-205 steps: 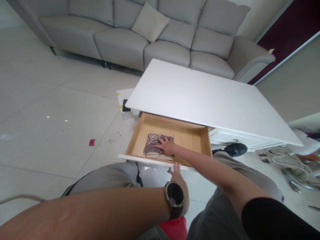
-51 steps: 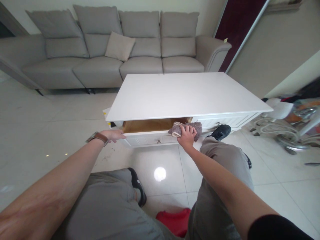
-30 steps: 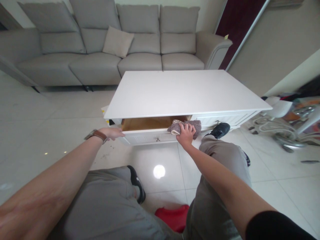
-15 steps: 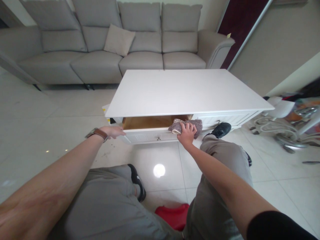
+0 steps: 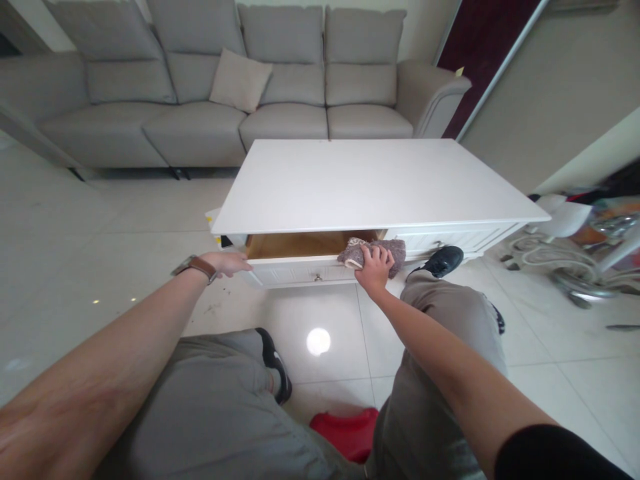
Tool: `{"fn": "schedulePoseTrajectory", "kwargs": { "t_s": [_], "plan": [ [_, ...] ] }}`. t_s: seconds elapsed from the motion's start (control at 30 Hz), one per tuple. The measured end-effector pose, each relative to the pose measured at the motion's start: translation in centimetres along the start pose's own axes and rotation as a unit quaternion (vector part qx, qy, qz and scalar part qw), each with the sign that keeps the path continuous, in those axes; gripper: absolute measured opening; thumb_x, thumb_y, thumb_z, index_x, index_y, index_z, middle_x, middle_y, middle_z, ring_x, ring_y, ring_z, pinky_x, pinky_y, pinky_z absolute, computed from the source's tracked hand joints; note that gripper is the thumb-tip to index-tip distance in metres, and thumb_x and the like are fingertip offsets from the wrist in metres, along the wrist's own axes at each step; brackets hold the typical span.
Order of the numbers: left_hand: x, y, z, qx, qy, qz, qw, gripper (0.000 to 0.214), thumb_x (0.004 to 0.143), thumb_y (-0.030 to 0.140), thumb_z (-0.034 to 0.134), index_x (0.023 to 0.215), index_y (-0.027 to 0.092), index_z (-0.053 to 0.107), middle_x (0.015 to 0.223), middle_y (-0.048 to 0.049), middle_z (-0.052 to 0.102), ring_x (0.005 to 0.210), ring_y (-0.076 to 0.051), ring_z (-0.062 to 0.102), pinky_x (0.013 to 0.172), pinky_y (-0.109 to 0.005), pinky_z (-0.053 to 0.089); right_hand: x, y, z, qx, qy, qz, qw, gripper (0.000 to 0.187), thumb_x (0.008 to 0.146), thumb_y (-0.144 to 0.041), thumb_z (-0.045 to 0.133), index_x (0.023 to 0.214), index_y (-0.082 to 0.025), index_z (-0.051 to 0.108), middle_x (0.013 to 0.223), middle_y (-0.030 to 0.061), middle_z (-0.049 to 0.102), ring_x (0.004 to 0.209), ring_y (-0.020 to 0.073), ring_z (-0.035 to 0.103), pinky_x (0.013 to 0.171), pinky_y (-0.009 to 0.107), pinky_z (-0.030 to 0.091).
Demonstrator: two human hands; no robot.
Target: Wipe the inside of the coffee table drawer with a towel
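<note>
A white drawer [image 5: 295, 272] is pulled partway out of the white coffee table [image 5: 370, 183], showing its brown wooden inside. My left hand [image 5: 229, 263], with a watch on the wrist, grips the drawer's left front corner; its fingertips are partly hidden there. At the drawer's right end, my right hand [image 5: 374, 268] holds a folded greyish-brown cloth [image 5: 397, 253] against the top edge of the drawer front. A small metal knob [image 5: 318, 277] sits midway along that front.
A second drawer [image 5: 425, 241] is shut on the right, with my shoe [image 5: 444, 260] close in front of it. Behind the table stands a grey sofa [image 5: 285, 123]. Cables [image 5: 537, 250] and a metal stand base lie at right. Something red [image 5: 345, 433] is between my legs.
Almost nothing differs. The view has shifted very slightly, while both hands, the cloth and the drawer keep their places.
</note>
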State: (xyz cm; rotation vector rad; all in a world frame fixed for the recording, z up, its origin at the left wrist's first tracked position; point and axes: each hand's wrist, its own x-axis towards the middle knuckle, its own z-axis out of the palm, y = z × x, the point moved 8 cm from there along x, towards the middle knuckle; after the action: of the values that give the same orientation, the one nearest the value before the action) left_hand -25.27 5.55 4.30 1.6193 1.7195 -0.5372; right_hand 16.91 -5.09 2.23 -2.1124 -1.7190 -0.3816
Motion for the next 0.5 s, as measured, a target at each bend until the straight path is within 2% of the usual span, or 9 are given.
{"fn": "schedulePoseTrajectory", "kwargs": {
  "t_s": [0.3, 0.5],
  "plan": [
    [0.23, -0.06, 0.06, 0.010, 0.001, 0.010, 1.000, 0.083, 0.083, 0.058, 0.056, 0.157, 0.022, 0.045, 0.153, -0.0181, 0.059, 0.119, -0.032, 0.070, 0.082, -0.035, 0.058, -0.07, -0.02, -0.09, 0.004, 0.006, -0.001, 1.000, 0.066, 0.075, -0.024, 0.066, 0.141, -0.023, 0.062, 0.132, 0.0140, 0.060, 0.139, 0.0344, 0.038, 0.120, 0.051, 0.017],
    [-0.14, 0.26, 0.12, 0.024, -0.005, 0.013, 1.000, 0.076, 0.088, 0.053, 0.048, 0.156, 0.021, 0.045, 0.155, -0.0186, 0.057, 0.123, -0.031, 0.069, 0.082, -0.034, 0.058, -0.04, -0.05, -0.18, 0.000, -0.003, -0.001, 1.000, 0.068, 0.075, -0.024, 0.065, 0.143, -0.022, 0.060, 0.133, 0.0139, 0.060, 0.138, 0.0343, 0.038, 0.120, 0.051, 0.017]
  ]
}}
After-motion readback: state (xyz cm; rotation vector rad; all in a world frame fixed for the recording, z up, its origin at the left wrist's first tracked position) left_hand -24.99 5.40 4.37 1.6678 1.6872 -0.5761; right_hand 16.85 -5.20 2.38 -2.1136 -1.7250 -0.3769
